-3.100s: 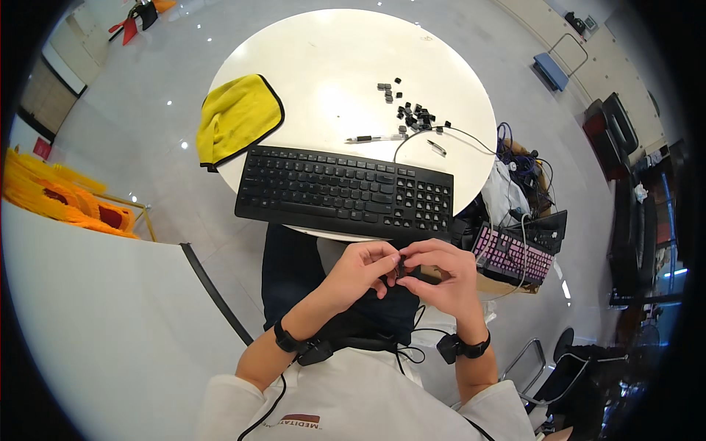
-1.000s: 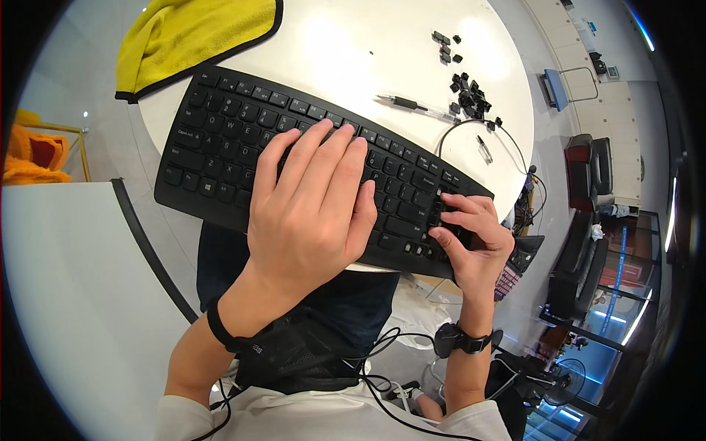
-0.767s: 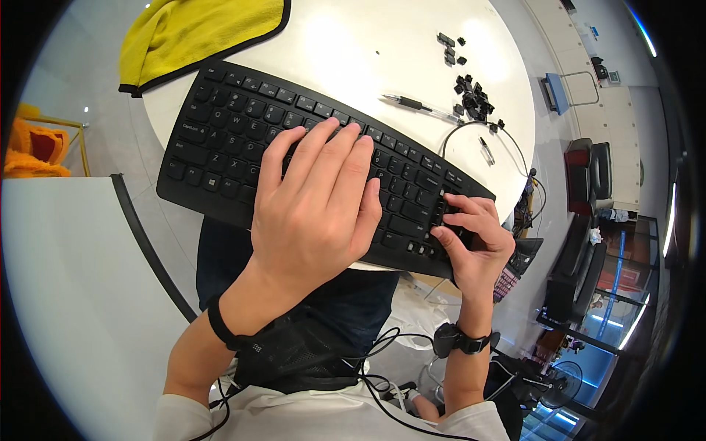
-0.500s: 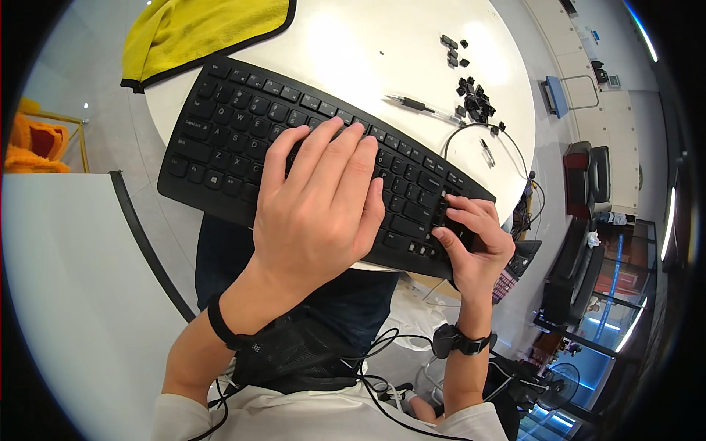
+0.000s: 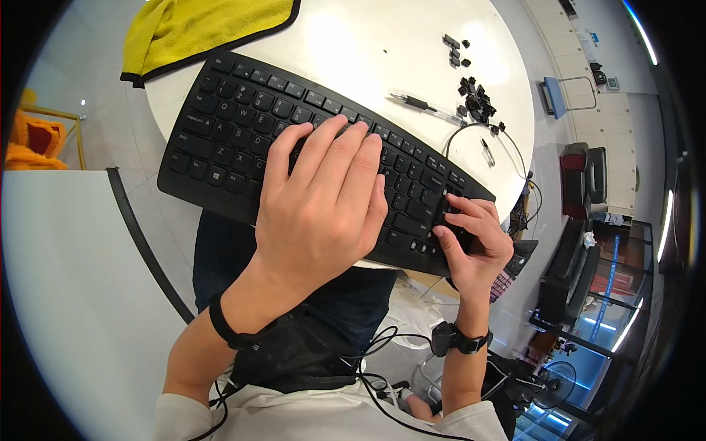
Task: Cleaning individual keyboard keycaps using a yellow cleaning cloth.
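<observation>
A black keyboard (image 5: 239,136) lies slantwise, partly over the near edge of the round white table (image 5: 353,66). My left hand (image 5: 323,191) is spread flat across its middle keys, fingers stretched toward the top row. At the keyboard's right end my right hand (image 5: 478,239) is closed, with thumb and bent fingers drawn together over the end keys. Whatever sits between those fingertips is hidden. Beyond the keyboard lie loose black keycaps (image 5: 480,106) in a small pile, and a pen (image 5: 426,108).
A yellow cloth (image 5: 206,33) with black trim covers the table's far left. Close to the keycaps, a thin black cable (image 5: 460,128) curves past a small dark tool (image 5: 487,152). At left is a white surface (image 5: 73,279) with a dark edge. Cables (image 5: 379,345) hang over my lap.
The keyboard's left end has tipped slightly, its far edge a little higher in the picture. My left hand has shifted slightly right with it. The right hand keeps nearly the same place and grip.
</observation>
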A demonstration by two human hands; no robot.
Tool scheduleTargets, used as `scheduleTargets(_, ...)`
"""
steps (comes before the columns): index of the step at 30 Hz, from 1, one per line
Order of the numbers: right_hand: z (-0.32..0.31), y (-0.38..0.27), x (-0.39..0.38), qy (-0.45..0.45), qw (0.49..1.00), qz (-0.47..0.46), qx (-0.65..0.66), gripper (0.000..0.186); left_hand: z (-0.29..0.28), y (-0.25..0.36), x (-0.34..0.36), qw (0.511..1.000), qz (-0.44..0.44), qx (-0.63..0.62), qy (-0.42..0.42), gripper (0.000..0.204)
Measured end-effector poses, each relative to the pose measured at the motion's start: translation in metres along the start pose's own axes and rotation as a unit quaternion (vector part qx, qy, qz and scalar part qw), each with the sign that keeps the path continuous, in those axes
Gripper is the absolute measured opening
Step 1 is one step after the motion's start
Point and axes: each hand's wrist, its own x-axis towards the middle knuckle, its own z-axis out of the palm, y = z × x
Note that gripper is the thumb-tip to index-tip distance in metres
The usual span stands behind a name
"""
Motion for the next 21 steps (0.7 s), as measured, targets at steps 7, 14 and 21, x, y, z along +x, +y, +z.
scheduleTargets(7,-0.0001,-0.0002,-0.0002,0.008,1.000,0.010,0.008,0.030,0.0003,0.0000,-0.0003,1.000,-0.002,-0.004,0.004,0.035)
scheduleTargets(14,0.0005,0.0008,-0.0014,0.005,1.000,0.014,0.015,0.027,0.0014,-0.0004,-0.0011,1.000,-0.003,-0.001,0.007,0.034)
scheduleTargets(21,-0.0013,-0.0002,-0.0019,0.003,1.000,0.008,0.004,0.025,0.0015,-0.0007,-0.0002,1.000,0.000,-0.002,0.010,0.032)
